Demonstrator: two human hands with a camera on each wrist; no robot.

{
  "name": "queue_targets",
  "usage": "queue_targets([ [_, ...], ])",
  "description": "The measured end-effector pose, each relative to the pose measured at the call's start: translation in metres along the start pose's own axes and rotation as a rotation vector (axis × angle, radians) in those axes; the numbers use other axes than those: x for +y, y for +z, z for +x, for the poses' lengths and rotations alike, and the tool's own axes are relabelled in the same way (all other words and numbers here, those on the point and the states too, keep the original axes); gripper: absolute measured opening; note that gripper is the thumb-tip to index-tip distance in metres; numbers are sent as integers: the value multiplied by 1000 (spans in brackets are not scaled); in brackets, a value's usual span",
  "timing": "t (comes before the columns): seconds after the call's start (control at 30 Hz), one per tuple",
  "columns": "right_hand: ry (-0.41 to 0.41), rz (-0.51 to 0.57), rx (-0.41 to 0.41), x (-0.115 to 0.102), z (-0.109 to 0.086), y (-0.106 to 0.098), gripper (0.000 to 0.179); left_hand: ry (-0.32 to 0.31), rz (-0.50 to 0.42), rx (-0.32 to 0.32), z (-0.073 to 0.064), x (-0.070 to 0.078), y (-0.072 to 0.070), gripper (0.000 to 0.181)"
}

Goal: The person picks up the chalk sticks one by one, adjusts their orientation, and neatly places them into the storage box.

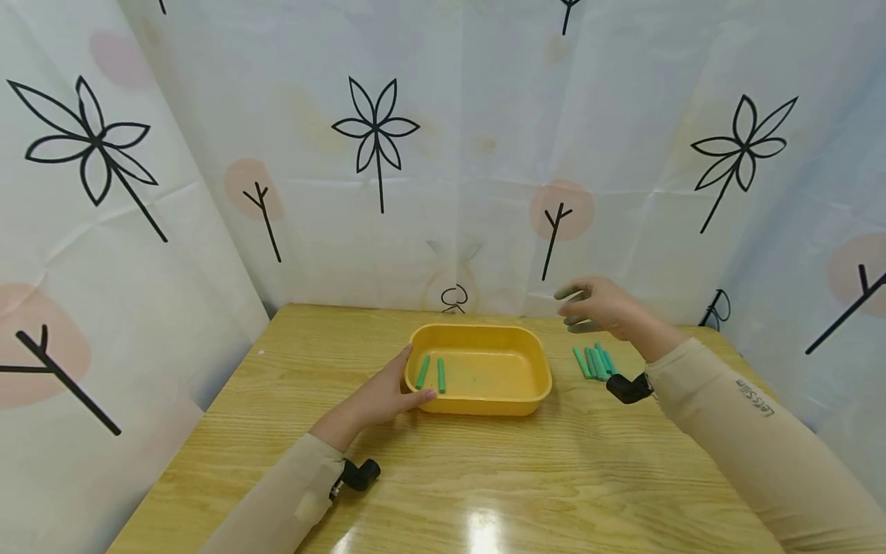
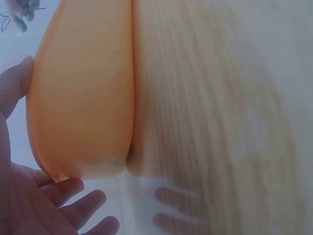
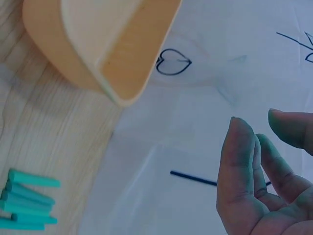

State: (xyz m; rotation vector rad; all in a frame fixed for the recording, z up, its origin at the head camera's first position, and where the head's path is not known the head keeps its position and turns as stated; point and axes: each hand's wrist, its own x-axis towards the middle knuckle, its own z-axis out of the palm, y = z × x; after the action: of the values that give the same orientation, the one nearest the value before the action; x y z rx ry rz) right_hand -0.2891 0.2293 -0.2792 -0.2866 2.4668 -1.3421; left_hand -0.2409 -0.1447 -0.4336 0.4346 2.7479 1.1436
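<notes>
A yellow plastic basin (image 1: 484, 405) stands on the table. Inside it, at its left end, lie two green chalk sticks (image 1: 441, 375). My left hand (image 1: 381, 394) holds that end, the thumb on the front rim and the other fingers around the outside of the wall, as the left wrist view also shows. My right hand (image 1: 601, 309) hovers above the table's back right, fingers loosely bent and nothing between them. Green dust coats its fingertips (image 3: 239, 134). Below it, right of the basin, several green and teal chalk sticks (image 1: 597, 362) lie side by side.
The wooden table (image 1: 484, 469) ends at a white printed curtain (image 1: 457, 154) behind and at both sides. A thin black cable (image 1: 720, 306) shows by the back right corner. Small black wrist cameras (image 1: 360, 474) stick out from both sleeves.
</notes>
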Motion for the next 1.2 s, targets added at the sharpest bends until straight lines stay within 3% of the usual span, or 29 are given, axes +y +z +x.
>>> queue_targets([
  [0.43,52,-111,67,37,-7,-23,48,-14,3,0,0,0,1,109],
  [0.7,117,-102,125,64,-1,-30,51,-9,-16,-4,-1,0,0,110],
  [1.2,156,-88,164,122,11,-38,53,-21,-14,-3,-1,-1,0,109],
])
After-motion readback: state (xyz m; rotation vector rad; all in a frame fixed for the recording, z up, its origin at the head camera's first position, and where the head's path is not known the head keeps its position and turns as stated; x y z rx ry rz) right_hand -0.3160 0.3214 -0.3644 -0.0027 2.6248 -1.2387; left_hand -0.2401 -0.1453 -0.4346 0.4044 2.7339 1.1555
